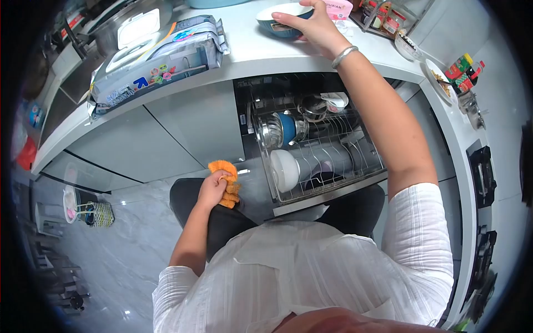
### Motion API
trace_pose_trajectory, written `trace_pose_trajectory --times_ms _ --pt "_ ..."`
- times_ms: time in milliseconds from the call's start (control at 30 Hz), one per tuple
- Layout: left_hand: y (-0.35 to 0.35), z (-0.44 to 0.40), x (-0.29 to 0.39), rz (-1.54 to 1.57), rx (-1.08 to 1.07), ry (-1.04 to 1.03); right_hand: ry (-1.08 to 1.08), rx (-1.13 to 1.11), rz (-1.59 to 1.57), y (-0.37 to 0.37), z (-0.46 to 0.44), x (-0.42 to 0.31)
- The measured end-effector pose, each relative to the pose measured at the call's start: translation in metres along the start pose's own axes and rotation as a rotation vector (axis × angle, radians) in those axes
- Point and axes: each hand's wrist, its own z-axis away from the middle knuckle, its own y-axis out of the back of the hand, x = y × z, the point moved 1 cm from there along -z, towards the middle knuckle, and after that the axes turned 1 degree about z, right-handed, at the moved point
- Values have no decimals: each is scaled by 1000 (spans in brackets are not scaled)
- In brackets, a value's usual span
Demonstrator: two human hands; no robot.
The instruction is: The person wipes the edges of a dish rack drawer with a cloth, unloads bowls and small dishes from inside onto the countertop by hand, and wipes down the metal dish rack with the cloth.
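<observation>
My right hand reaches up to the counter and grips a dark teal bowl with a white inside by its rim. Whether the bowl rests on the counter or is slightly lifted, I cannot tell. Down by my left knee, my left hand is closed on an orange cloth, which hangs out above and below the fingers. Between my knees the pulled-out dishwasher rack holds a white bowl, a blue bowl, metal bowls and a white dish.
A large pack of wipes lies on the counter at left, beside the sink. To the right stand a rack of jars, a small bowl and a plate of food. A woven basket stands on the floor.
</observation>
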Motion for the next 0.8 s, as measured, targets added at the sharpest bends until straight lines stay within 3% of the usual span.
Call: trace_pose_trajectory --times_ms 167,200,233,333,433,467,533,567,600,667,700,733,800 --pt "-7 -7 -9 42 -2 -98 65 -104 63 -7 5 3" --pt "-7 -6 -3 36 -4 -124 112 -7 283 -6 6 3" --pt "-4 -5 2 40 -47 21 76 -47 217 -3 8 3" --pt "-5 -2 7 34 -23 -75 84 -78 232 6 4 17" --pt "-5 -3 8 25 -29 -51 338 -16 565 15 12 19" --pt "-5 -5 4 26 -22 -69 623 145 844 19 28 12" --pt "-6 -5 0 55 -17 -78 597 -5 721 29 76 3" --pt "-5 -5 4 81 -16 -71 814 77 627 24 99 0" --pt "-5 -6 7 107 -11 -64 632 -109 543 17 126 10" --pt "-6 -9 5 99 -19 -64 555 -459 631 6 149 53" --pt "-6 -12 4 92 -31 -66 376 -601 681 4 156 85" --pt "-9 -14 3 151 -48 -47 225 -688 739 3 160 113" --pt "-14 -16 12 153 -93 -4 256 -656 816 1 149 166"
